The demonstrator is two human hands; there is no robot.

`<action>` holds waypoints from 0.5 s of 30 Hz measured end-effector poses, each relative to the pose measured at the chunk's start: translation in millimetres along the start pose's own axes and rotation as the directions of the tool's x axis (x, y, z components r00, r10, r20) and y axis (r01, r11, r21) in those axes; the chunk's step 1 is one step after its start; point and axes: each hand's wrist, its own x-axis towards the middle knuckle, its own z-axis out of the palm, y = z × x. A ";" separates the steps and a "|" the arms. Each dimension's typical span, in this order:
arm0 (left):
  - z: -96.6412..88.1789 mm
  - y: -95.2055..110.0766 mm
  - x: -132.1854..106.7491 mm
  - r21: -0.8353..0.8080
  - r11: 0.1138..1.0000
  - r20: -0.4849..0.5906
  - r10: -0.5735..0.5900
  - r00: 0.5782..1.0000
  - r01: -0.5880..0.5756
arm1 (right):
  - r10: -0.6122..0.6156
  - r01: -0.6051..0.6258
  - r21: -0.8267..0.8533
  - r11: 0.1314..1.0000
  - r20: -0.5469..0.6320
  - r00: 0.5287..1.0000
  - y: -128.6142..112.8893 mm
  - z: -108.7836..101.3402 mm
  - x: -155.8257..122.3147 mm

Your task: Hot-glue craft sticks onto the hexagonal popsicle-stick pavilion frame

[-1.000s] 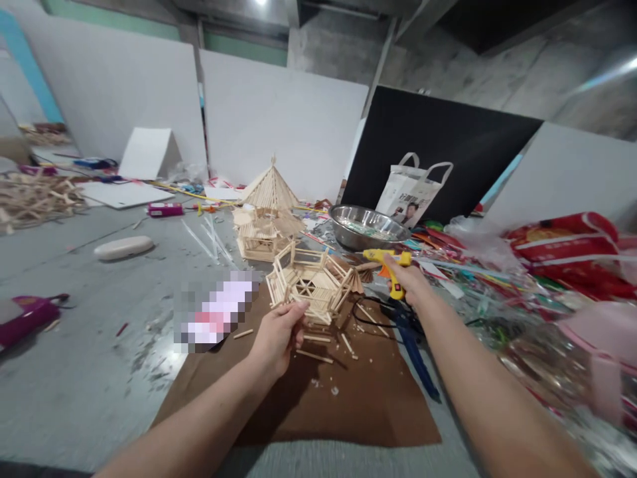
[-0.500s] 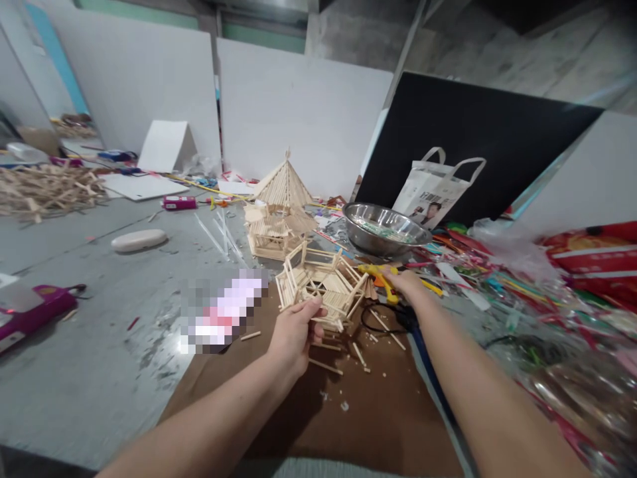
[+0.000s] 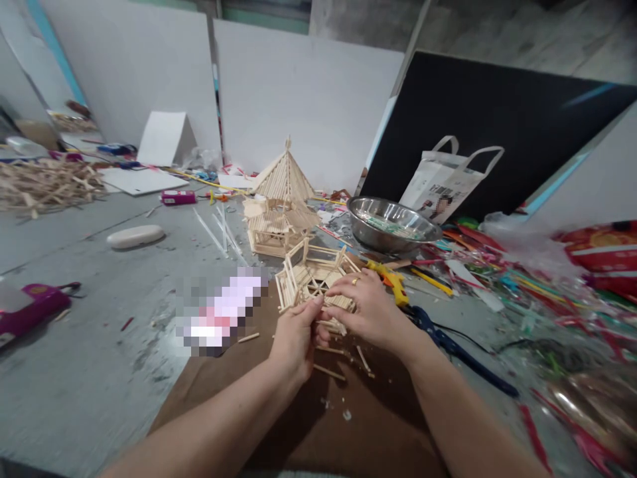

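A small wooden stick frame [image 3: 313,275], six-sided and open on top, stands at the far edge of a brown cardboard sheet [image 3: 358,425]. My left hand [image 3: 296,335] pinches its near lower edge with fingers closed. My right hand [image 3: 365,309], a ring on one finger, lies over the frame's right side with fingers curled on the sticks. A yellow glue gun [image 3: 391,279] lies on the floor just right of my right hand, its dark cord [image 3: 458,348] trailing right. Loose sticks [image 3: 328,372] lie on the cardboard under my hands.
A finished stick pavilion [image 3: 279,202] with a pointed roof stands behind the frame. A steel bowl [image 3: 391,226] and a white bag [image 3: 448,182] sit at back right. Coloured scraps [image 3: 527,285] cover the right floor. A stick pile [image 3: 44,186] lies far left, a white oval object [image 3: 135,236] nearer.
My right hand has set the yellow glue gun down and come left onto the stick frame. My left hand has stayed on the frame's near edge.
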 end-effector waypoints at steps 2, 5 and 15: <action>0.9 0.9 -0.3 -0.005 1.000 -0.003 -0.011 1.000 0.011 | 0.006 -0.005 -0.021 1.000 0.027 1.000 3.1 4.3 -0.5; 2.0 2.1 -0.9 -0.012 1.000 -0.016 -0.018 1.000 0.018 | 0.010 -0.009 -0.037 0.999 0.030 0.999 7.7 8.6 -0.1; -2.1 2.4 0.4 0.055 0.998 -0.020 -0.035 0.999 0.036 | 0.005 -0.005 -0.050 0.999 -0.014 1.000 9.5 17.5 2.3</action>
